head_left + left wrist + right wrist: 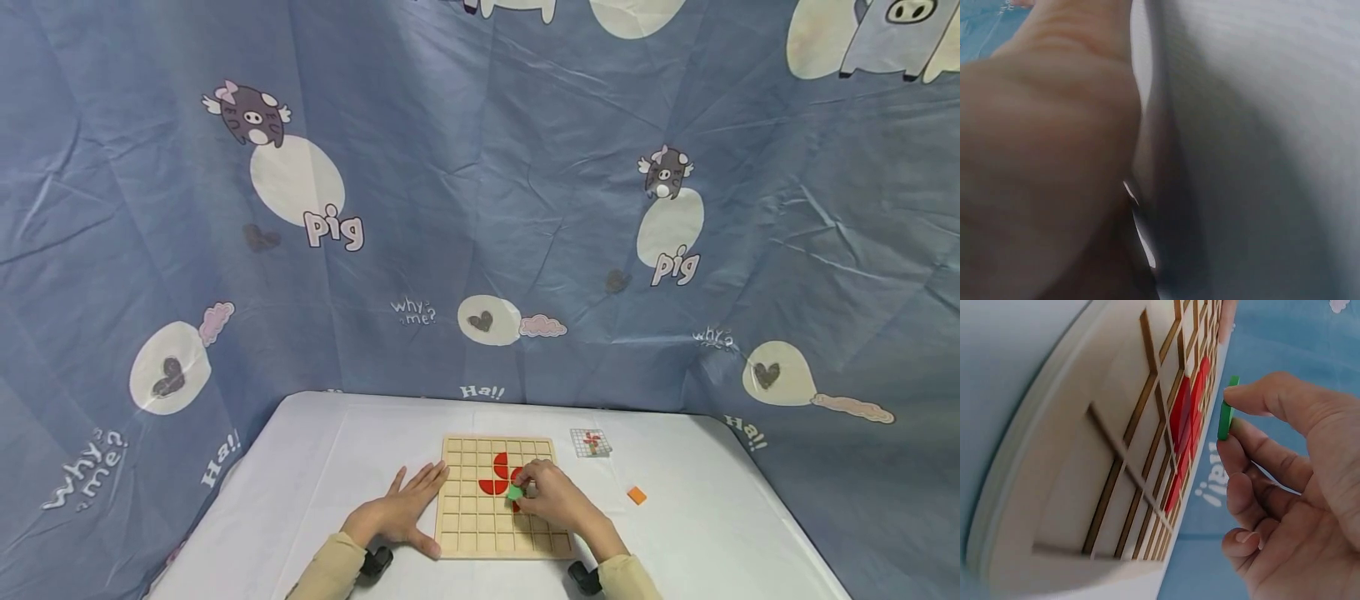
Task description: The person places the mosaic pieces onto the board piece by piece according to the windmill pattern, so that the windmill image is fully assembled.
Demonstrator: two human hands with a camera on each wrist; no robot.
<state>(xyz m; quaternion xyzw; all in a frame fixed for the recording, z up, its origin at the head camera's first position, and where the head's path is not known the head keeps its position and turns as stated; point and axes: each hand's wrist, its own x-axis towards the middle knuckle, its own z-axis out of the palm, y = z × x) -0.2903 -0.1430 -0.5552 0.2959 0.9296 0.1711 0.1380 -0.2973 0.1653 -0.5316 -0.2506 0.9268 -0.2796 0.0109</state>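
A wooden grid board (468, 533) lies on the white table. Red pieces with curved edges (492, 487) sit in several of its middle squares, some partly hidden by my right hand (555, 495). Thumb and fingertips of that hand pinch a thin green piece (514, 492) over the middle of the board. The right wrist view shows the green piece (1227, 415) held on edge, apart from the grid, with the other fingers loosely curled. My left hand (405, 508) lies with fingers spread at the board's left edge. In the left wrist view, that hand (1047, 144) appears close up and blurred.
A small clear card with a grid and a coloured pattern (591, 442) lies beyond the board's right corner. Nearer, to the right of the board, is an orange square piece (637, 495). A blue printed cloth (450, 208) hangs behind the table.
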